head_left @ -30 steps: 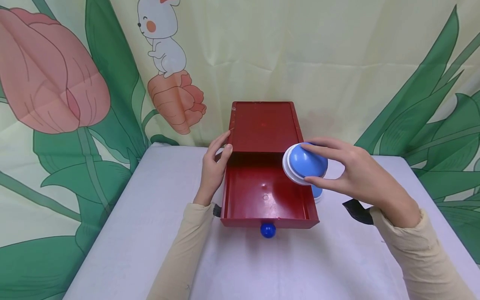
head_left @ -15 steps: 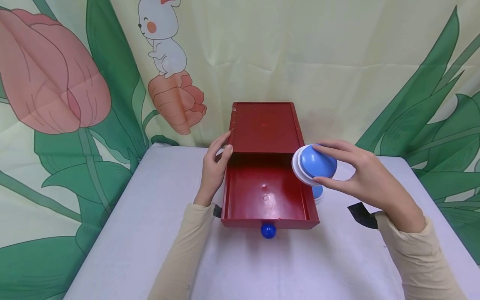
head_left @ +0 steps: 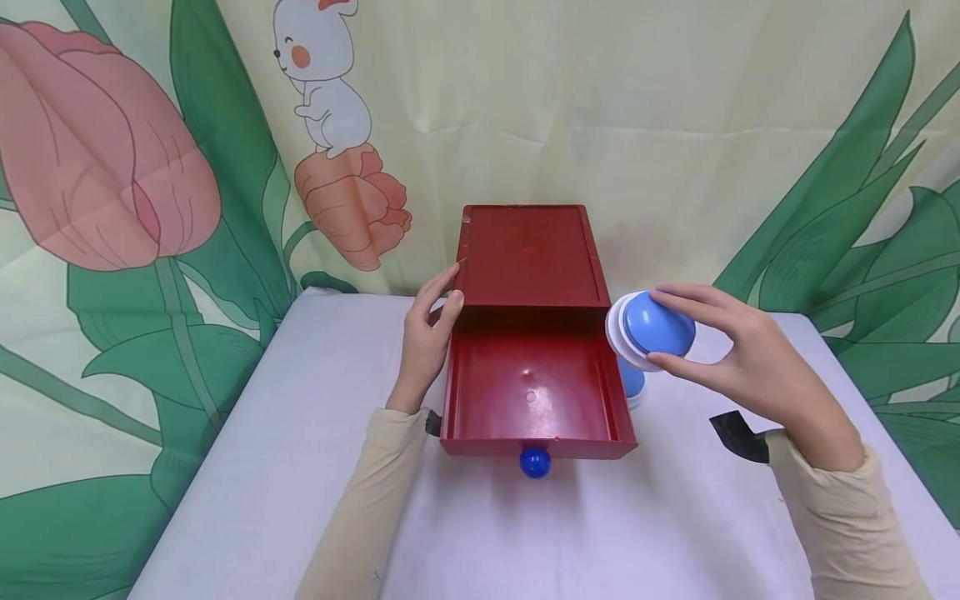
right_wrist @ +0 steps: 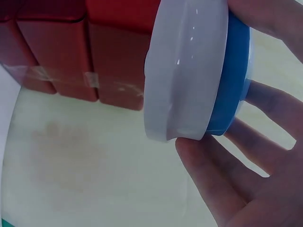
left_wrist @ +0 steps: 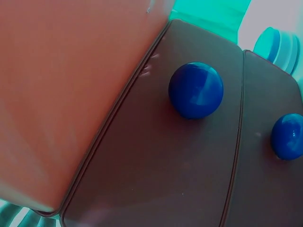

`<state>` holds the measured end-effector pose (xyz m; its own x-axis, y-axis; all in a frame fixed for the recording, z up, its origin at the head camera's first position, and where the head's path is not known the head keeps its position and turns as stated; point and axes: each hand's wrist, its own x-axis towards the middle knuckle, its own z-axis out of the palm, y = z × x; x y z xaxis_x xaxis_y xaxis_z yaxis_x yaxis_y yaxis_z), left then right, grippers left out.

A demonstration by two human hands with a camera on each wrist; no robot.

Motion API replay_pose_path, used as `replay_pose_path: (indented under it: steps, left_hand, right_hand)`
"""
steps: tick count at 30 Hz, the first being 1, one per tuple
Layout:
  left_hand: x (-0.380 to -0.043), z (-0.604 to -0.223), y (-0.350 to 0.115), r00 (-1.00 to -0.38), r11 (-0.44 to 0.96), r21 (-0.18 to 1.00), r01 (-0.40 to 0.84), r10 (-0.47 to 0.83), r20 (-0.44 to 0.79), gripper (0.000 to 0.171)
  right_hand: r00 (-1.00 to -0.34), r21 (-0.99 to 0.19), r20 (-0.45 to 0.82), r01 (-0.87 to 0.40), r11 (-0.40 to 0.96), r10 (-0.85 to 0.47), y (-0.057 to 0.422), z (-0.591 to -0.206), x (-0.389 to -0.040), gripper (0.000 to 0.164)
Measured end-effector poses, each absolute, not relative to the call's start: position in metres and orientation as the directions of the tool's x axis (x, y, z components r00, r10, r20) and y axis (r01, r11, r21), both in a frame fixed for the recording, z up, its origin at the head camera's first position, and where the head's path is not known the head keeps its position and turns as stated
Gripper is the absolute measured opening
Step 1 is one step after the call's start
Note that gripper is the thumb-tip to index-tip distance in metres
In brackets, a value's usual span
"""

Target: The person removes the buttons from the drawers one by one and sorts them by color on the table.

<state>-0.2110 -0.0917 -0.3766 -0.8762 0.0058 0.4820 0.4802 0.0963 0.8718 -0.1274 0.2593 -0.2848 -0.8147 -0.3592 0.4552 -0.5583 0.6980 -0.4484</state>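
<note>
My right hand (head_left: 757, 362) pinches a round white piece with a blue dome (head_left: 660, 323) between thumb and fingers, tilted, in the air just right of the red drawer cabinet (head_left: 528, 258). In the right wrist view its white rim (right_wrist: 187, 71) faces the cabinet's side. My left hand (head_left: 427, 342) rests against the cabinet's left side, fingers along it and thumb near the front corner. The top drawer (head_left: 536, 392) is pulled out with nothing inside. A second blue-domed piece (head_left: 632, 379) stands on the table behind the drawer's right edge, partly hidden.
A blue knob (head_left: 535, 462) sits on the open drawer's front. Below it, the left wrist view shows closed drawer fronts with blue knobs (left_wrist: 196, 90). A white cloth covers the table (head_left: 322, 400), and a printed curtain (head_left: 660, 167) hangs close behind the cabinet.
My right hand has moved right with the blue-domed piece, from over the drawer's right edge to just outside it. The left hand and the drawer have stayed in place.
</note>
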Motion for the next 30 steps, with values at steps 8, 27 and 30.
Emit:
replay_pose_path:
  steps: [8,27,30]
  left_hand:
    - [-0.210,-0.376,-0.092,-0.871,0.108,0.865,0.490,0.006,0.492,0.043]
    - [-0.187,-0.347,-0.089,-0.886,0.107,0.880,0.462,0.023,0.462,0.045]
    - [-0.187,-0.346,-0.089,-0.886,0.110,0.879,0.463,0.030,0.463,0.045]
  right_hand:
    - [-0.837,-0.466,0.447,-0.519,0.717,-0.315,0.272,-0.296,-0.130,0.076]
    - [-0.906,-0.519,0.346,-0.400,0.756,-0.242,0.304,-0.335,-0.149,0.069]
    - [-0.915,-0.521,0.325,-0.385,0.762,-0.240,0.309,-0.339,-0.152,0.068]
